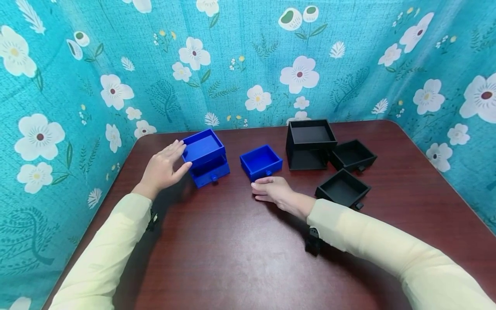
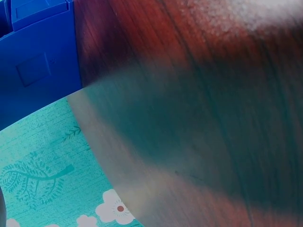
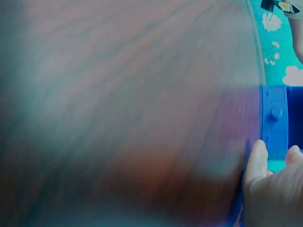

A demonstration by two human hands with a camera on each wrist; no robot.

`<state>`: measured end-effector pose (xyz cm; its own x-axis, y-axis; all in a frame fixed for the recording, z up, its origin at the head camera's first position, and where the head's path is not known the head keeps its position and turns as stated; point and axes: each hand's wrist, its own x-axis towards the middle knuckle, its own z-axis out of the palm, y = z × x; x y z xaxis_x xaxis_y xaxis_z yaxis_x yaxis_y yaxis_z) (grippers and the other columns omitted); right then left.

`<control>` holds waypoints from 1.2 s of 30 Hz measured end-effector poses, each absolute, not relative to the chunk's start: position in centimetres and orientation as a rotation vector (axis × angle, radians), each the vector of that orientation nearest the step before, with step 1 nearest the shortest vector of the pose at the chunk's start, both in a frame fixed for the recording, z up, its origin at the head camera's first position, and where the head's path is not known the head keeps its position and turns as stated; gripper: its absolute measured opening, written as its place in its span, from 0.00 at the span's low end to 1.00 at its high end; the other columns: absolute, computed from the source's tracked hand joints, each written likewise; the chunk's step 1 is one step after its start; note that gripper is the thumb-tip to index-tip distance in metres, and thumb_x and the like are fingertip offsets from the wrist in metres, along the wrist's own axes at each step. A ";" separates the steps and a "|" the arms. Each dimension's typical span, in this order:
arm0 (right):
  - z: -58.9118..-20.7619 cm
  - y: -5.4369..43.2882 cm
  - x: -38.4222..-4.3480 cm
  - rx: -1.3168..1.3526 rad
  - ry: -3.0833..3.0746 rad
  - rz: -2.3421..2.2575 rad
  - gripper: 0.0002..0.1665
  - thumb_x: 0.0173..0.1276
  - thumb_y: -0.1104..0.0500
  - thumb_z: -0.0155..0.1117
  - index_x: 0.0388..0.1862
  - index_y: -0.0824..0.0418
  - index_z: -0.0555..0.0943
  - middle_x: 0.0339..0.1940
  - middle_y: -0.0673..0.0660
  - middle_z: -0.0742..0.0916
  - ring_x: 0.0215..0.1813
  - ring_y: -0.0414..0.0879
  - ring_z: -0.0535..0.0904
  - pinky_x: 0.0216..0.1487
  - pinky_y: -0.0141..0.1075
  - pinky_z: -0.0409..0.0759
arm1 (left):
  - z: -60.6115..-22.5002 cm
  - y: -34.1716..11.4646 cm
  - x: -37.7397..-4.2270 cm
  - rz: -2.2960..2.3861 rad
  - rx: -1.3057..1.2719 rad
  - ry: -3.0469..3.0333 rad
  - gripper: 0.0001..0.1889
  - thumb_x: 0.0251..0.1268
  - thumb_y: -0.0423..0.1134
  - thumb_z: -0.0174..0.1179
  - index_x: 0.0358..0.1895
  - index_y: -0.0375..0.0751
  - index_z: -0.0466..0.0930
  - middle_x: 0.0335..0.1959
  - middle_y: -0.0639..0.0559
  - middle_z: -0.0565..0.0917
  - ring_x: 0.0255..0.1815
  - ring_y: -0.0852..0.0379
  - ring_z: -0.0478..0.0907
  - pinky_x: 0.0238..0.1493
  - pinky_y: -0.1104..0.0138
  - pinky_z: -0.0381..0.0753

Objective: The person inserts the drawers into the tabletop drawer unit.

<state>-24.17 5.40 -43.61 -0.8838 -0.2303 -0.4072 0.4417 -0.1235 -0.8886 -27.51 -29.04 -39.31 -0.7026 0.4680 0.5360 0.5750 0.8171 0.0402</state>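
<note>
A blue two-tier drawer box [image 1: 205, 148] stands left of the middle with its lower drawer [image 1: 210, 174] pulled partly out; the upper tier looks hollow. Against its left side lies my left hand [image 1: 162, 165], fingers straight and thumb spread toward the front. My right hand [image 1: 273, 189] is at the front of a loose blue drawer [image 1: 261, 161], its fingertips near the front left corner; whether they touch it is hard to tell. In the right wrist view, the thumb and a finger show apart below the blue box front with a round knob [image 3: 276, 113].
Right of the loose blue drawer stands a black drawer box [image 1: 308, 159] with an open front. Two loose black drawers, one behind [image 1: 352, 155] and one nearer [image 1: 342, 188], lie beside it, the nearer one close to the right sleeve. A flowered curtain [image 1: 232, 94] hangs behind the table [image 1: 232, 258].
</note>
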 end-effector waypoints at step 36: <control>-43.9 8.1 -26.7 0.375 1.845 -2.123 0.16 0.71 0.65 0.59 0.52 0.72 0.69 0.56 0.72 0.80 0.56 0.58 0.80 0.51 0.41 0.81 | -39.3 -28.9 -27.5 -0.273 -0.760 -2.497 0.32 0.63 0.53 0.57 0.63 0.30 0.75 0.63 0.36 0.74 0.67 0.41 0.68 0.63 0.47 0.69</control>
<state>-26.72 8.09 -43.88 -0.9201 -0.0559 -0.3877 0.3917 -0.1278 -0.9112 -27.47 -28.94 -39.27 -0.7123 0.4634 0.5271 0.5664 0.8231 0.0417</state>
